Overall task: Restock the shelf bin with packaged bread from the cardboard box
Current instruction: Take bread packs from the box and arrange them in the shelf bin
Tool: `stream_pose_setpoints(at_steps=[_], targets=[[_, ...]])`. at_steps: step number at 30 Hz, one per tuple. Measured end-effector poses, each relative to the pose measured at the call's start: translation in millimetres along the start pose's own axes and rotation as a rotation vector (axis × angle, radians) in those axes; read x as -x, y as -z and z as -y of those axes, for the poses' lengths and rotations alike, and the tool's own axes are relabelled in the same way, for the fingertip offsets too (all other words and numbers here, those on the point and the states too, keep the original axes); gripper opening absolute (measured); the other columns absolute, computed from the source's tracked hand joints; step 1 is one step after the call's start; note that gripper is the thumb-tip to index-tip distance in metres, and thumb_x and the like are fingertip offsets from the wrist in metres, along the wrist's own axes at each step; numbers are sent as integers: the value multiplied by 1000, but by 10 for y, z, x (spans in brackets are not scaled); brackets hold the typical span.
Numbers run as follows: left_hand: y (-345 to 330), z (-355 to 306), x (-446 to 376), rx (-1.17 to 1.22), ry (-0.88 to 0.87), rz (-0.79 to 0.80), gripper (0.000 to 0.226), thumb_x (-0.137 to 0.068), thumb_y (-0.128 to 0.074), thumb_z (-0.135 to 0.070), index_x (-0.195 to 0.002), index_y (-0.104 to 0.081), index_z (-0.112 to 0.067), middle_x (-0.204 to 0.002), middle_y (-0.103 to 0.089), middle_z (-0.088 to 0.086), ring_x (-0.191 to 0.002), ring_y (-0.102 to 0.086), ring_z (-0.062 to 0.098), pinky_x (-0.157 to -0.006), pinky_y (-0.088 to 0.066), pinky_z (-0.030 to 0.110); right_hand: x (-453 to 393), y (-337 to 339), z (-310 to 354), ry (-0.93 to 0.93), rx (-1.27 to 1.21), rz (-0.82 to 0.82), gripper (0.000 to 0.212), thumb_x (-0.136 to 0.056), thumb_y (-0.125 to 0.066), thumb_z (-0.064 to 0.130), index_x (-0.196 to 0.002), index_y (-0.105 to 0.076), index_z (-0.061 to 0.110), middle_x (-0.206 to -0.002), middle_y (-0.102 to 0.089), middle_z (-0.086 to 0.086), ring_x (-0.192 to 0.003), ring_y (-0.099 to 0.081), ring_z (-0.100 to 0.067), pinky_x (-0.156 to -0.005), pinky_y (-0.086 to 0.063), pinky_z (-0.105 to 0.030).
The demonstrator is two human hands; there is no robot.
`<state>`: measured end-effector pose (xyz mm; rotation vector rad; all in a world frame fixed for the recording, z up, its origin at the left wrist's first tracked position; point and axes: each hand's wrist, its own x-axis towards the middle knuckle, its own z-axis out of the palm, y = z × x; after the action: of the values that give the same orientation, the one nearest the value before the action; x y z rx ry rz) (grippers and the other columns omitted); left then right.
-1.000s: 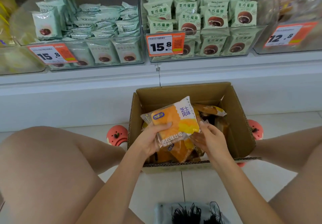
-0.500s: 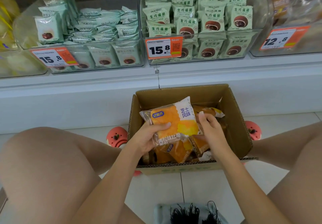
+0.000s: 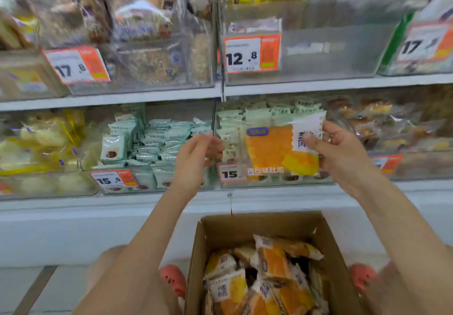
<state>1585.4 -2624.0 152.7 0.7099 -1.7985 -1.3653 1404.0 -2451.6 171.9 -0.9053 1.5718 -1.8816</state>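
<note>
The orange bread packet is up in the air, held in front of the middle shelf's clear bins, well above the cardboard box. The right hand pinches it at its white right edge, thumb across the front and fingers behind. The left hand floats just beside the packet's left edge, fingers loosely curled and parted, gripping nothing; whether its fingertips touch the wrapper is lost in blur. Behind the packet sits a bin of pale green snack packs with a price tag reading 15 partly covered. Up one shelf, a clear shelf bin marked with a 12.8 tag looks nearly bare, only something faint at its back. Down below, the box stands open on the floor, stuffed with more orange and white bread packets lying every which way. Pink shoes peek out on either side of the box.
</note>
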Motion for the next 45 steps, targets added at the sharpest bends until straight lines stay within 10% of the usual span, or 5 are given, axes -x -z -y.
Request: stream_pose_setpoints(at_steps=[9,23,29,40,45], targets=[[-540,-1004,-1445,-938,-1156,-488,24,-90,-48,-18,-100,-62,-2,-100,-62,13,-94,-53,30,-85,-38,38,-1212,259,1526,324,-26,-182,18,-85,-64,24,-100,-63,15,-100,-70,-1,-85,-69,-14,-65,-59,-34],[-900,-824,-1987,-1048,-1230,-697,29,-90,-42,-27,-73,-60,-12,-64,-55,5,-60,-51,25,-61,-25,34,-2708,-246,1303,93,929,98,18,-78,-77,20,-85,-61,19,-77,-59,3,-76,-54,-14,-65,-43,-27],[-889,-843,-1968,-1062,-1206,-659,27,-89,-43,-26,-70,-57,-12,-62,-52,4,-58,-49,25,-60,-23,33,-2655,-360,1312,202,1480,42,42,-80,-73,22,-112,-50,10,-124,-55,-15,-111,-53,-31,-78,-39,-31],[-848,-917,-1886,-1185,-1145,-524,29,-92,-41,-27,-76,-60,-13,-66,-55,3,-59,-49,23,-61,-22,32,-2125,-95,1481,620,899,-313,37,-84,-67,26,-111,-49,8,-100,-53,-2,-90,-53,-18,-82,-47,-38],[-858,-452,-1538,-1266,-1224,-403,46,-97,-45,-24,-136,-40,0,-135,-50,25,-127,-41,37,-114,-20,47,-1238,9,932,849,856,-375,16,-89,-57,13,-103,-53,6,-96,-52,1,-87,-53,-18,-78,-45,-30]])
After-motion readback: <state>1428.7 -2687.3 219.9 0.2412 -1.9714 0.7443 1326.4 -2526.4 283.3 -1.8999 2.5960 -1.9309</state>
